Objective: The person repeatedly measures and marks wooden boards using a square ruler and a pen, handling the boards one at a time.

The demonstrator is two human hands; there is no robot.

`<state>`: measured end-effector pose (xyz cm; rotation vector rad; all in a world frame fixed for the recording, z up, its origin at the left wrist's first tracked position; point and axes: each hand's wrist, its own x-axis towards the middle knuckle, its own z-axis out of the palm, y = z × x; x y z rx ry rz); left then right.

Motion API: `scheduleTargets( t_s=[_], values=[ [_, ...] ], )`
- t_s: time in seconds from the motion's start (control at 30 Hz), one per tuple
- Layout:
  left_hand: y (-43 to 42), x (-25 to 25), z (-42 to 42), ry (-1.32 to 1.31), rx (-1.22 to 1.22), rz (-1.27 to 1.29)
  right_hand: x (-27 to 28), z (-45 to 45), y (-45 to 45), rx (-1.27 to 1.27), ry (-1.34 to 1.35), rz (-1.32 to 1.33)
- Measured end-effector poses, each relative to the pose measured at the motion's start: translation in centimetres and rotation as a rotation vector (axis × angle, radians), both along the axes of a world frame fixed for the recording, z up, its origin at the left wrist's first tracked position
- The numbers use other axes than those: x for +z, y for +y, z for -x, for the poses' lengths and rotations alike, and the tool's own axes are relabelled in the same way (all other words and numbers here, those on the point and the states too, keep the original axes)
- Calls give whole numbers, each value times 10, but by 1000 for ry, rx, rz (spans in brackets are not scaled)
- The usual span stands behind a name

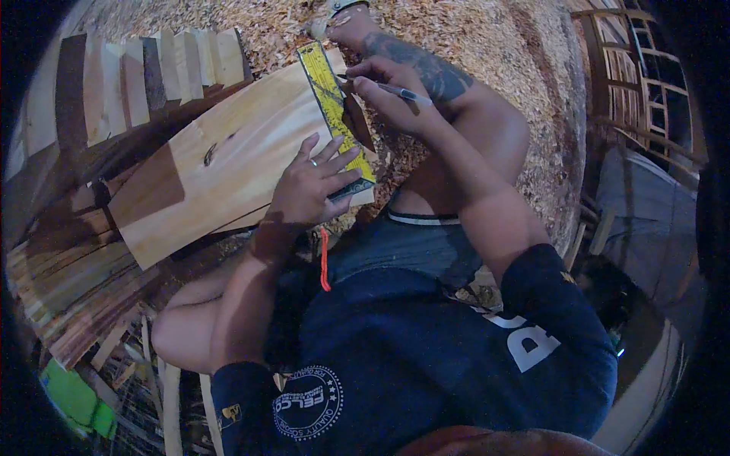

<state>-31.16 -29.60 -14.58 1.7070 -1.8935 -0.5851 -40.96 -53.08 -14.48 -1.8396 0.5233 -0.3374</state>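
Left hand (310,185) was spread over the ruler (327,97), already laid across the board (243,144), right hand (389,105) pinching a pen (411,95); couldn't spot a line yet tbh.

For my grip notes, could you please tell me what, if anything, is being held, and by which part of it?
The right hand holds a pen near its tip; the left hand lies spread on the yellow ruler.

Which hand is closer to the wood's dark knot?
Left. The left hand rests on the yellow ruler, nearer the knot; the right hand holds a pen at the ruler's far side.
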Motion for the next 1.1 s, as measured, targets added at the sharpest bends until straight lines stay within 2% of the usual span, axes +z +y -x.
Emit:
scheduleTargets(
  t_s=[0.37, 0.57, 0.7, 0.87, 1.0, 1.1],
  values=[
    [-2, 6, 2, -15, 10, -60, -2, 2, -2, 53, 6, -71],
    [-1, 4, 4, -63, 10, -15, 6, 1, 0, 41, 53, -27],
    [-8, 13, 4, -79, -16, -119, 4, 1, -1, 46, -8, 27],
    [-6, 11, 5, -8, 10, -92, 3, 0, 0, 59, -69, 69],
    [-7, 14, 5, 48, 24, -110, 13, -3, 8, 53, 0, 265],
    [-5, 10, 4, -3, 26, -116, 9, -9, 18, 53, 20, 448]
  ],
)
